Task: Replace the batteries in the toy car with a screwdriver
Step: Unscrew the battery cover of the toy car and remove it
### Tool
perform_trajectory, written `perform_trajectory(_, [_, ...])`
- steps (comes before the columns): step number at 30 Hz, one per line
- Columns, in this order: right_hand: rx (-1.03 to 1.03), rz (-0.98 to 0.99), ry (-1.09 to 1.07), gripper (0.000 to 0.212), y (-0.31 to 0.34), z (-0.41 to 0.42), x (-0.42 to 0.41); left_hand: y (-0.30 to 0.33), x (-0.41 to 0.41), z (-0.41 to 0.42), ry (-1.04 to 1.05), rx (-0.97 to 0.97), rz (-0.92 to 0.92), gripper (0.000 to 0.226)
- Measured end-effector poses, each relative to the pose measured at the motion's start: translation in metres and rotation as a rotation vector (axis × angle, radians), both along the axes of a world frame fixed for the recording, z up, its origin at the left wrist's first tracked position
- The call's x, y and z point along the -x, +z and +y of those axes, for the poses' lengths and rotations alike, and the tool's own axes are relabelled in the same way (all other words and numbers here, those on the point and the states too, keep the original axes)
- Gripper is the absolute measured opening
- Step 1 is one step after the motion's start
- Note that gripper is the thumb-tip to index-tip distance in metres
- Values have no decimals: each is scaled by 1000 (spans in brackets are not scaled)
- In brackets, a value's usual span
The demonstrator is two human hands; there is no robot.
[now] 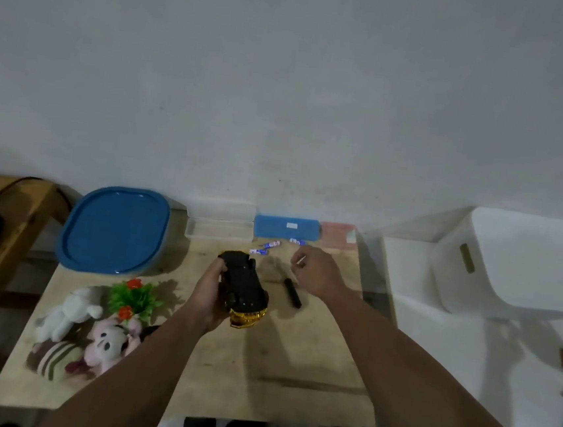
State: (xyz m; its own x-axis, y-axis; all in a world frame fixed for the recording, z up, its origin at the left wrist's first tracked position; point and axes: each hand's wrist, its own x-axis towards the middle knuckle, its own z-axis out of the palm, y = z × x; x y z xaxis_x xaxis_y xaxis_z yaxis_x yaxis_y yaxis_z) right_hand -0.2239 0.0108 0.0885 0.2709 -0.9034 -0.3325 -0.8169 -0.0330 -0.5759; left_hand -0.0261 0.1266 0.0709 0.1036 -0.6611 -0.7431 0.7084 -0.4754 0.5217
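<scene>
1. The car (244, 289) is being gripped underside-up by the left hand (208, 297) at frame centre.
2. A thin screwdriver (300, 260) is being pinched by the right hand (317, 272), apart from the car.
3. Batteries (265, 247) are lying just above.
4. The tip should be seated squarely before being turned.

You are in a plain room of a home: a small bare plywood tabletop (292, 369) stands against an unpainted grey wall (284, 93). Soft plush toys (89, 336), a small green plastic plant with red flowers (135, 299), a blue-lidded storage tub (113, 230) and a white plastic storage box (522, 264) mark it as domestic.
</scene>
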Motion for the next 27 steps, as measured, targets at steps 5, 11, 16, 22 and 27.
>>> perform_trajectory(5, [-119, 179, 28, 15, -68, 14, 8, -23, -7, 5, 15, -8, -52, 45])
perform_trajectory(11, [-73, 308, 22, 31, -107, 17, -14, -31, -20, 8, -28, 10, -126, 42])
perform_trajectory(16, [-43, 214, -28, 21, -113, 20, -13, -27, -30, 8, -9, 43, -165, 53])
perform_trajectory(22, [-68, -246, -251, 17, -48, 21, -21, 10, -37, 9, -100, 132, -184, 28])
perform_trajectory(27, [-25, -490, -150, 21, 39, 25, -41, 49, -44, 10, -135, 238, -277, 33])
